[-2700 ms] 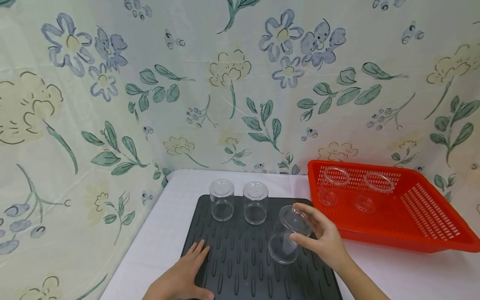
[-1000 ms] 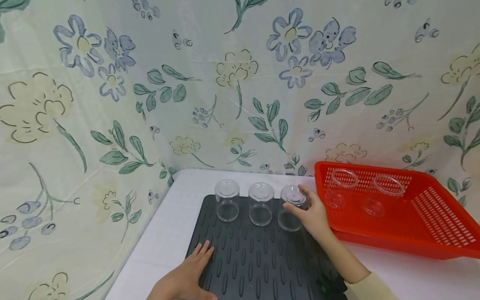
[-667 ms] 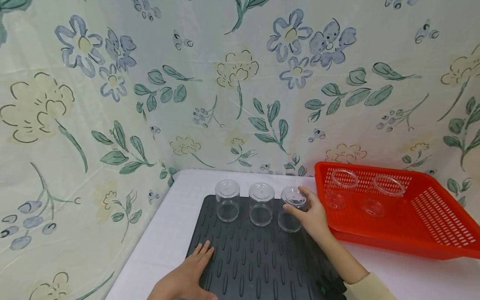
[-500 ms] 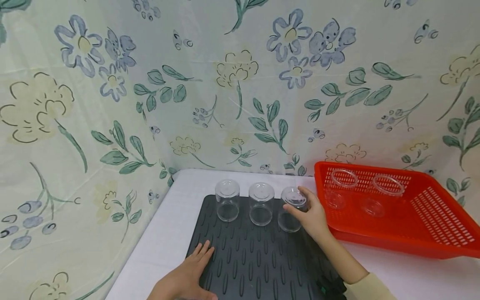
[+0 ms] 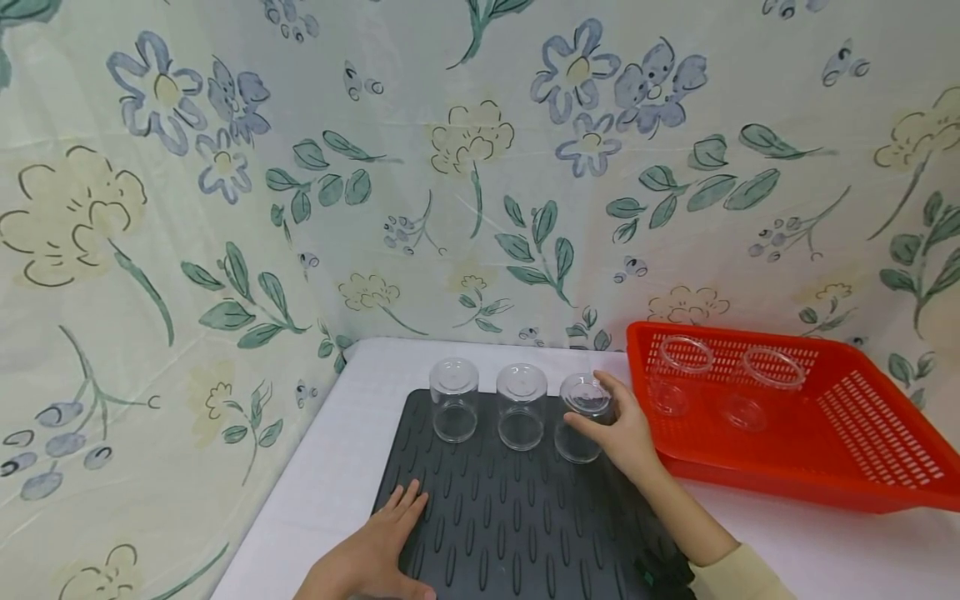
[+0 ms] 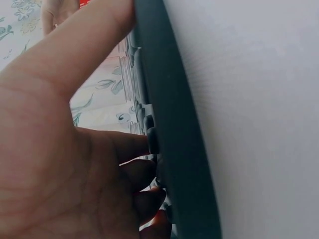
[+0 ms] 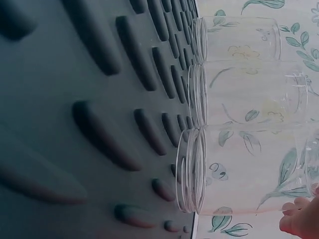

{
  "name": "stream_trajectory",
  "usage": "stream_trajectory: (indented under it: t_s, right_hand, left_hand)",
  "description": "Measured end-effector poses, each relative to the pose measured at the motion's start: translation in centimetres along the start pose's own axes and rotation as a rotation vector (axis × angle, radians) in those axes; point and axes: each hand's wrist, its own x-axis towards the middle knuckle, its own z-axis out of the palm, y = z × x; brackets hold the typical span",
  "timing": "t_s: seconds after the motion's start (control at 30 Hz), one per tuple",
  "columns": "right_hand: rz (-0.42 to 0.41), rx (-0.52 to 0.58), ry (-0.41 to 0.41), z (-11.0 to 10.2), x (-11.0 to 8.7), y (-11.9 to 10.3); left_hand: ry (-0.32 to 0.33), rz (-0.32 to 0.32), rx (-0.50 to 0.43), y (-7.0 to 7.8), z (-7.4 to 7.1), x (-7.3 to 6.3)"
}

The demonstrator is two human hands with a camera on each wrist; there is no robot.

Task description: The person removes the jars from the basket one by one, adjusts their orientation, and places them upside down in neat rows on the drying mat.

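Observation:
Three clear jars stand upside down in a row along the back of a dark ribbed mat: a left jar, a middle jar and a right jar. My right hand holds the right jar near its upturned base, thumb in front and fingers behind. In the right wrist view, the threaded mouth of the nearest jar is down at the mat, and fingertips are at its base. My left hand rests with extended fingers on the mat's left edge; the left wrist view shows its palm.
A red plastic basket stands right of the mat, holding two more clear jars, a left one and a right one, mouths up. White cloth covers the table. A floral curtain hangs behind.
My right hand has carried the tilted jar from above the mat's middle to the back row, where it now stands level. Over the last second both hands have stayed put.

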Motion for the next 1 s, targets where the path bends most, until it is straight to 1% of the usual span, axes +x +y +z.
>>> stream_trajectory:
  t_s: [0.3,0.47,0.63,0.87,1.0]
  right_hand:
    - [-0.056,-0.083,0.046,-0.9,-0.6,-0.7]
    - [-0.086,-0.073,0.053,-1.8,-1.1,-0.9]
    - [-0.114,-0.068,0.073,-2.8,-1.5,-1.3]
    - [-0.08,-0.082,0.103,-4.4,-1.8,-1.5]
    - [-0.071,-0.106,0.123,-5.7,-1.6,-1.2]
  left_hand:
    - [-0.009,-0.001,0.003,-0.1,0.1,0.2]
    - [-0.021,-0.002,0.011,-0.1,0.0,0.1]
    - [-0.019,0.009,0.006,-0.2,-0.1,-0.1]
    - [-0.016,0.012,0.013,-0.2,0.0,-0.1]
    - [-0.018,0.01,0.004,-0.2,0.0,0.0]
